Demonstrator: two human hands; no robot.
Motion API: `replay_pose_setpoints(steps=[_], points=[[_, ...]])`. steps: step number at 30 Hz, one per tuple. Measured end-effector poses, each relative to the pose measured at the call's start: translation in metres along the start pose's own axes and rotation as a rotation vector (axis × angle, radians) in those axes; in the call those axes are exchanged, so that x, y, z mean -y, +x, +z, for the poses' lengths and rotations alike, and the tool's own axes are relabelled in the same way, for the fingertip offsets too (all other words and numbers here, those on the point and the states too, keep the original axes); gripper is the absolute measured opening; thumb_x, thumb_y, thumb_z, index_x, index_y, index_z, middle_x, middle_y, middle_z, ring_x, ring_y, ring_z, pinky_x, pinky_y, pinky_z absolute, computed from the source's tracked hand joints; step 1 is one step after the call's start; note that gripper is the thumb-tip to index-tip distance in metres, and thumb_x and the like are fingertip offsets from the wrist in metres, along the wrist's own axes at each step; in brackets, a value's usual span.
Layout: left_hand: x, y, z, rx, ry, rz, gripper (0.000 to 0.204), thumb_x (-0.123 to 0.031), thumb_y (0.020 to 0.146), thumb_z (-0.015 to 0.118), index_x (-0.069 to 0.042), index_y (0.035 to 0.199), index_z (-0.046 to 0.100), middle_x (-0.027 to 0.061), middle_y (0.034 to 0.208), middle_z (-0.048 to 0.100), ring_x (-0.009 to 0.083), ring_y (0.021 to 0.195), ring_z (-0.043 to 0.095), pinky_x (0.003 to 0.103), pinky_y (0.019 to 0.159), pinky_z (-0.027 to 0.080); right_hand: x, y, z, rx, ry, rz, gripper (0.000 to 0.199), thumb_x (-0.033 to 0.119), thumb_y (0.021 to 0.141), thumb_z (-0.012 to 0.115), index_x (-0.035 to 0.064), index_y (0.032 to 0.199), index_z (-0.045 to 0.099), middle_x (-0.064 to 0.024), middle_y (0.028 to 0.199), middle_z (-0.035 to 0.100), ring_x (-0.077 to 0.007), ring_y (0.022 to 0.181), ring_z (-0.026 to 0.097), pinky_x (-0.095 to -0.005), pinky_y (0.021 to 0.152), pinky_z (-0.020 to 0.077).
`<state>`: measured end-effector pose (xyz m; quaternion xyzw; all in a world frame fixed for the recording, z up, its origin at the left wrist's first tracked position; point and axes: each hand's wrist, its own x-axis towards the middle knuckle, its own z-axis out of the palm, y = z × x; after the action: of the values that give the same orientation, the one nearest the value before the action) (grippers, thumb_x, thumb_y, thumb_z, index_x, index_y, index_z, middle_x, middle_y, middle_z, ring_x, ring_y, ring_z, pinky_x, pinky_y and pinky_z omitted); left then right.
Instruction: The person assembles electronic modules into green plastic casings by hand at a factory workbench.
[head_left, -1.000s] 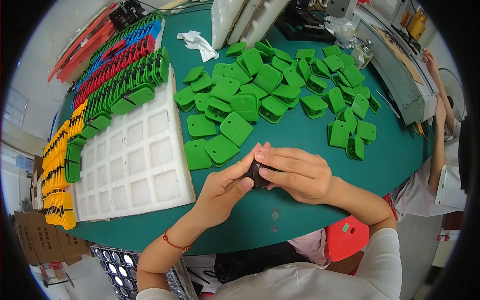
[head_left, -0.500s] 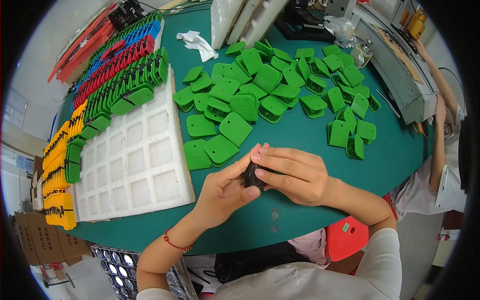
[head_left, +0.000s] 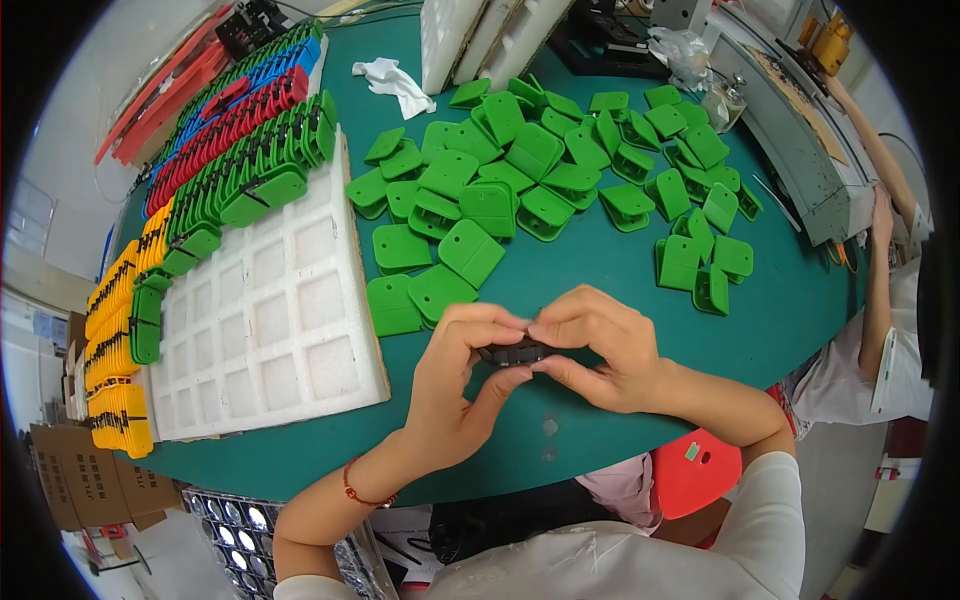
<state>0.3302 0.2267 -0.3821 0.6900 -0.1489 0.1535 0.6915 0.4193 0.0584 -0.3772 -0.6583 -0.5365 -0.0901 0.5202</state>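
Observation:
Above the near part of the green table, my left hand (head_left: pixel 450 390) and my right hand (head_left: pixel 612 350) meet around a small black rounded part (head_left: pixel 517 352). Each hand pinches one end of it, fingers on top and thumb beneath. The part lies roughly level, and its exact kind is hard to make out because fingertips cover its ends. Beyond my hands, many folded green plastic clip-shaped pieces (head_left: pixel 487 208) are scattered in a loose heap. Left of my hands lies a white foam tray (head_left: pixel 290 335) with square pockets.
Rows of yellow (head_left: pixel 122 422), red (head_left: pixel 240 118) and blue pieces (head_left: pixel 285 68) with black parts stand along the tray's far side. Foam slabs (head_left: pixel 490 45) stand upright at the back, near a white cloth (head_left: pixel 395 85). A grey machine (head_left: pixel 800 140) and another person's arm (head_left: pixel 878 270) are at right.
The black part has turned from tilted to roughly level. My fingers have shifted from wrapping it to pinching it from both ends, and my left hand has moved slightly.

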Motion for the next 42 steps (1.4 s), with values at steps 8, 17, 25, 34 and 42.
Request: replay_pose_setpoints(steps=[8,17,25,34,42], points=[[-0.010,0.001,-0.005,-0.040,0.532,0.242,0.030,0.005,0.072,0.070,0.001,0.099,0.058,0.0119,0.090,0.061,0.0227,0.078,0.059,0.028,0.065,0.049,-0.001,0.000,0.001,0.055,0.109,0.002,0.028,0.005,0.070,0.073,-0.0004,0.094,0.061,-0.0119,0.091,0.063,-0.0254,0.076,0.062,-0.0308,0.064,0.0511],[-0.013,0.002,-0.005,-0.022,0.534,0.353,0.036,-0.001,0.067,0.077,0.003,0.099,0.060,0.0112,0.082,0.063,0.0211,0.069,0.061,0.027,0.056,0.050,-0.001,0.000,0.000,0.038,0.169,0.007,0.025,0.003,0.071,0.071,0.0001,0.094,0.062,-0.0113,0.082,0.063,-0.0239,0.069,0.061,-0.0300,0.057,0.0488],[-0.018,0.001,-0.009,0.072,0.473,0.362,0.038,0.000,0.064,0.078,0.004,0.099,0.062,0.0108,0.079,0.062,0.0186,0.062,0.061,0.025,0.050,0.049,0.000,-0.002,0.000,0.063,0.242,-0.051,0.022,0.005,0.071,0.072,-0.0005,0.088,0.061,-0.0097,0.072,0.061,-0.0216,0.059,0.057,-0.0290,0.048,0.0440],[-0.015,0.000,-0.007,0.064,0.388,0.306,0.030,0.000,0.064,0.079,0.004,0.088,0.062,0.0099,0.073,0.061,0.0172,0.058,0.060,0.024,0.048,0.049,-0.002,-0.003,0.001,0.074,0.287,-0.056,0.021,0.003,0.072,0.070,-0.0023,0.090,0.061,-0.0111,0.073,0.061,-0.0237,0.062,0.060,-0.0297,0.053,0.0471],[-0.013,-0.001,-0.006,0.049,0.353,0.300,0.026,0.000,0.064,0.080,0.003,0.080,0.060,0.0092,0.069,0.059,0.0161,0.055,0.058,0.024,0.046,0.048,-0.001,-0.002,0.001,0.080,0.299,-0.077,0.023,0.000,0.070,0.069,-0.0042,0.091,0.061,-0.0116,0.073,0.061,-0.0245,0.062,0.060,-0.0306,0.054,0.0479]])
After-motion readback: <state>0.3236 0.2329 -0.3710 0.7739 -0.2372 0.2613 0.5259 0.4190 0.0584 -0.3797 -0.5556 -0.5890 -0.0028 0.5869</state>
